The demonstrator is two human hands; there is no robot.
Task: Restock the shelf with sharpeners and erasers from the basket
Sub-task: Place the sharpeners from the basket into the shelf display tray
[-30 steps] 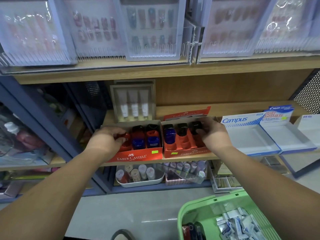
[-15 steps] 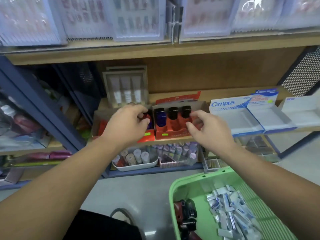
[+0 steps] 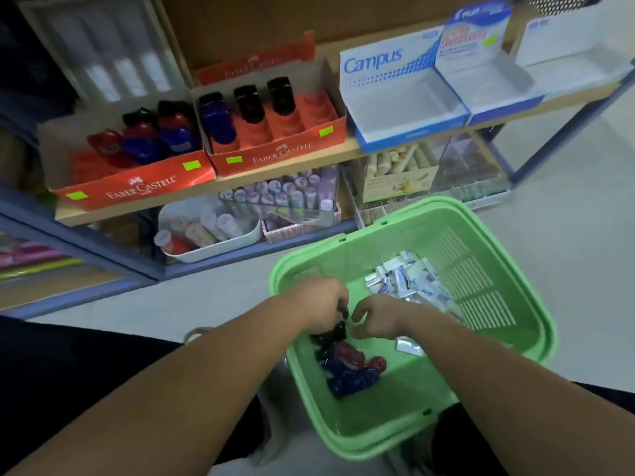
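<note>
The green basket [image 3: 536, 304] stands on the floor below the shelf. Red, blue and black sharpeners [image 3: 350, 369] lie heaped in its near left part, and white wrapped erasers [image 3: 409, 280] are piled at its far side. My left hand [image 3: 316, 304] is inside the basket and grips a black sharpener [image 3: 341, 326] at the top of the heap. Right beside it, my right hand [image 3: 381, 316] has curled fingers; whether it holds anything is hidden. On the shelf, two red Faber-Castell boxes [image 3: 137, 187] [image 3: 281, 152] hold upright sharpeners. The blue-and-white Campus box [image 3: 405, 108] has nothing in it.
A second blue-and-white display box [image 3: 494, 84] and a white box [image 3: 577, 46] sit to the right on the same shelf. Below it are a white tub of tubes [image 3: 206, 249], a clear bin of tubes [image 3: 292, 201] and small compartment trays [image 3: 464, 166]. A loose eraser [image 3: 409, 347] lies by my right wrist.
Both hands left the red boxes on the shelf and came down into the basket. The view tilted down with them. My left hand has taken hold of a black sharpener.
</note>
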